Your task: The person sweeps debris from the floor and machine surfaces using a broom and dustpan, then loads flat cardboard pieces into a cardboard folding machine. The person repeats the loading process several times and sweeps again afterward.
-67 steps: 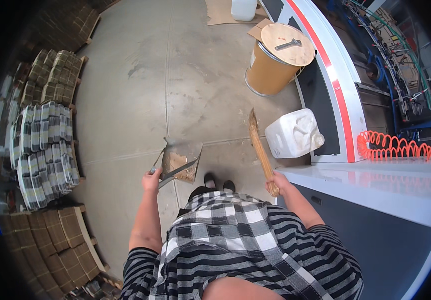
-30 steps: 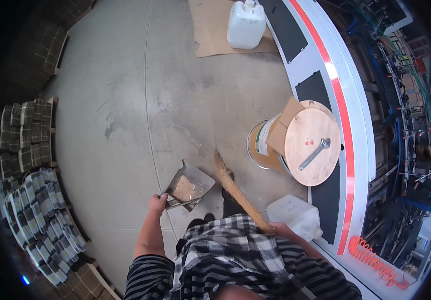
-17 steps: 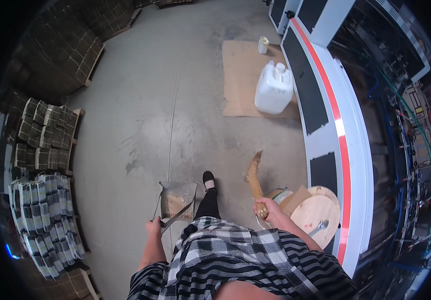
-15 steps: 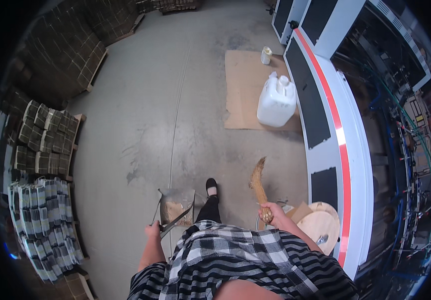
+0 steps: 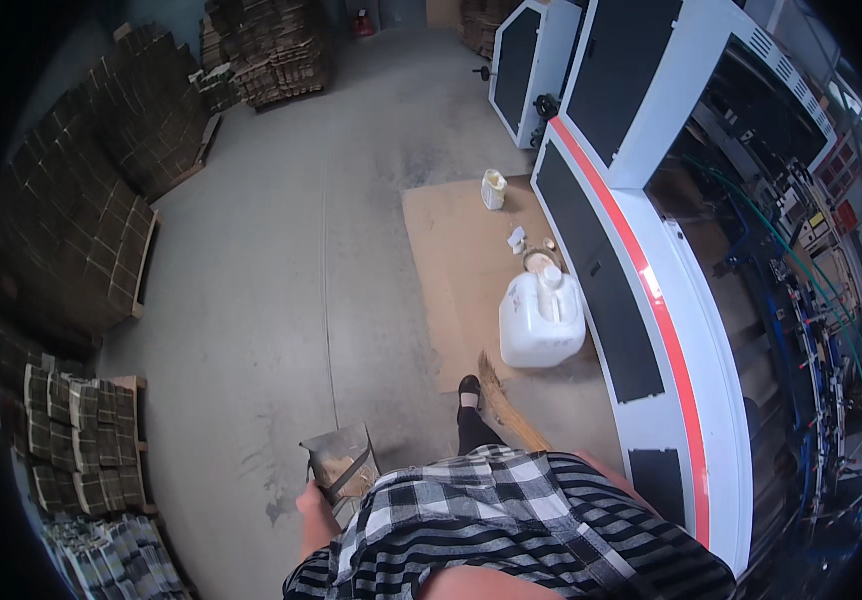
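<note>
**Dustpan and broom carried across a concrete floor**

A long white machine [image 5: 651,300] with a red stripe is curving along the right side. Stacks of flattened brown cardboard [image 5: 71,220] are lining the left. A flat cardboard sheet [image 5: 461,260] is lying on the smooth grey floor, bearing a squat white plastic jug [image 5: 541,320]; what it is holding cannot be told. The left hand [image 5: 313,497] is gripping the handle of a metal dustpan [image 5: 343,460] that is carrying brownish debris. The straw broom [image 5: 506,405] is slanting beside the foot; the right hand is hidden, so its fingers cannot be judged.
</note>
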`<state>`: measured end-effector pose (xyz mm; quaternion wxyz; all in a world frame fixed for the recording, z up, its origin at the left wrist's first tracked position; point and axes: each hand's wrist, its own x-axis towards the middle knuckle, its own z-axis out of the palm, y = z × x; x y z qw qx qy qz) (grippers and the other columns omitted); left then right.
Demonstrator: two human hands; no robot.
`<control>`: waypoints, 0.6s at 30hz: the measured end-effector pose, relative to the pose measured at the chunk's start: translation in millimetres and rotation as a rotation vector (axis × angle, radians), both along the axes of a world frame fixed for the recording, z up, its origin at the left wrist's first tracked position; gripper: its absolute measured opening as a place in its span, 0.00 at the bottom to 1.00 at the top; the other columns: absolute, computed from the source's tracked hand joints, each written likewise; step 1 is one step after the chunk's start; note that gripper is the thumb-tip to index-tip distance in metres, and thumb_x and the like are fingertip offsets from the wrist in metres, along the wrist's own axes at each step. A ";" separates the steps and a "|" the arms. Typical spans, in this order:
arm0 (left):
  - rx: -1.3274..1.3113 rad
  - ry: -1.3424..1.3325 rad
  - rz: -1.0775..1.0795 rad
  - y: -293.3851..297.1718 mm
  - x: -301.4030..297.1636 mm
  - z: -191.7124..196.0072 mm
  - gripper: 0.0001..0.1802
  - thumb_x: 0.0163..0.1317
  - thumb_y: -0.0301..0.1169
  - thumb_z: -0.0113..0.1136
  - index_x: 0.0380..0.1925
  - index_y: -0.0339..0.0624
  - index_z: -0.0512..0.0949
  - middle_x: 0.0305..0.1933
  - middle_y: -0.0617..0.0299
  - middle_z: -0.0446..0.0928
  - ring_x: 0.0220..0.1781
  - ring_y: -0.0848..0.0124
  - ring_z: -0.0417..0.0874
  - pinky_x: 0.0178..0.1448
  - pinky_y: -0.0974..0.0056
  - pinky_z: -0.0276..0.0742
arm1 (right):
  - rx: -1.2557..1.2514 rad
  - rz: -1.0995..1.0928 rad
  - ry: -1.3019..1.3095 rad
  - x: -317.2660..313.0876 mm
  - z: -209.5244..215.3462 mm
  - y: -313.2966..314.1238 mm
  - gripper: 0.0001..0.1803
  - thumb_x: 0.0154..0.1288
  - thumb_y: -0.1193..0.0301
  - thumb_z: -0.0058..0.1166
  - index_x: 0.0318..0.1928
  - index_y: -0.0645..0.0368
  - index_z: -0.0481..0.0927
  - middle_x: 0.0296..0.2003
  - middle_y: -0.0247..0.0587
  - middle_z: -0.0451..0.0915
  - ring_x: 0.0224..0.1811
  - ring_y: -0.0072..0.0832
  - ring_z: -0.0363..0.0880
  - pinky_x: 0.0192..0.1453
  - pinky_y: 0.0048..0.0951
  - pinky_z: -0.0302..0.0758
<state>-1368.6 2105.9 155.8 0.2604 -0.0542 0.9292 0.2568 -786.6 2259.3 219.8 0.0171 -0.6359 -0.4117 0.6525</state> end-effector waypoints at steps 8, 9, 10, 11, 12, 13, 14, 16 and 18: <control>0.260 0.150 0.297 202.5 -67.6 45.5 0.17 0.47 0.36 0.58 0.18 0.29 0.75 0.15 0.52 0.74 0.17 0.63 0.75 0.23 0.57 0.70 | 0.431 0.596 0.139 -112.5 19.6 336.9 0.12 0.51 0.69 0.58 0.29 0.68 0.79 0.23 0.44 0.79 0.26 0.32 0.79 0.30 0.32 0.74; 0.188 0.174 0.237 199.9 -104.0 36.0 0.15 0.48 0.35 0.59 0.17 0.30 0.74 0.14 0.53 0.74 0.16 0.64 0.74 0.21 0.58 0.68 | 0.206 0.390 0.143 -155.2 40.4 377.1 0.10 0.52 0.70 0.57 0.26 0.67 0.79 0.23 0.43 0.79 0.24 0.33 0.78 0.28 0.32 0.73; 0.269 0.087 0.233 244.5 -100.9 25.3 0.16 0.49 0.35 0.58 0.17 0.30 0.74 0.14 0.53 0.74 0.15 0.65 0.73 0.21 0.59 0.67 | 0.011 0.075 0.070 -167.9 66.1 410.0 0.09 0.52 0.71 0.57 0.24 0.66 0.78 0.23 0.42 0.79 0.22 0.33 0.78 0.25 0.31 0.72; 0.353 -0.016 0.227 299.2 -86.2 26.3 0.16 0.49 0.36 0.58 0.17 0.31 0.74 0.14 0.54 0.74 0.14 0.66 0.72 0.20 0.60 0.65 | -0.036 -0.024 0.092 -171.8 75.0 445.4 0.08 0.52 0.72 0.57 0.25 0.66 0.78 0.22 0.43 0.78 0.20 0.34 0.77 0.23 0.31 0.72; 0.428 -0.100 0.246 345.3 -70.7 39.8 0.16 0.50 0.36 0.57 0.17 0.31 0.75 0.14 0.54 0.74 0.14 0.67 0.70 0.19 0.61 0.63 | -0.090 -0.100 0.130 -178.4 75.1 479.6 0.08 0.52 0.72 0.57 0.27 0.67 0.77 0.20 0.44 0.77 0.17 0.34 0.76 0.20 0.30 0.72; 0.398 -0.098 0.211 385.9 -62.3 48.1 0.16 0.51 0.36 0.57 0.16 0.31 0.75 0.14 0.55 0.74 0.13 0.68 0.69 0.19 0.61 0.62 | -0.122 -0.173 0.186 -189.1 68.0 515.0 0.07 0.51 0.74 0.57 0.26 0.67 0.76 0.19 0.45 0.76 0.17 0.35 0.76 0.19 0.33 0.71; 0.363 -0.090 0.179 420.4 -57.7 54.7 0.16 0.51 0.36 0.56 0.16 0.31 0.75 0.14 0.55 0.73 0.13 0.69 0.68 0.18 0.62 0.61 | -0.159 -0.242 0.244 -199.4 57.1 546.8 0.06 0.49 0.76 0.56 0.26 0.67 0.74 0.17 0.45 0.75 0.16 0.35 0.76 0.18 0.35 0.71; 0.341 -0.107 0.126 471.4 -71.4 55.4 0.18 0.52 0.37 0.57 0.13 0.32 0.75 0.13 0.57 0.73 0.13 0.71 0.67 0.18 0.63 0.61 | -0.157 -0.236 0.309 -220.4 55.4 607.3 0.08 0.52 0.74 0.55 0.30 0.67 0.73 0.19 0.46 0.76 0.17 0.34 0.76 0.19 0.33 0.73; 0.195 -0.112 0.069 557.5 -79.4 76.1 0.18 0.52 0.38 0.58 0.14 0.32 0.76 0.14 0.58 0.73 0.14 0.70 0.68 0.20 0.63 0.63 | -0.184 -0.265 0.359 -235.7 49.2 666.2 0.09 0.54 0.73 0.54 0.32 0.66 0.73 0.21 0.47 0.77 0.17 0.34 0.76 0.20 0.32 0.73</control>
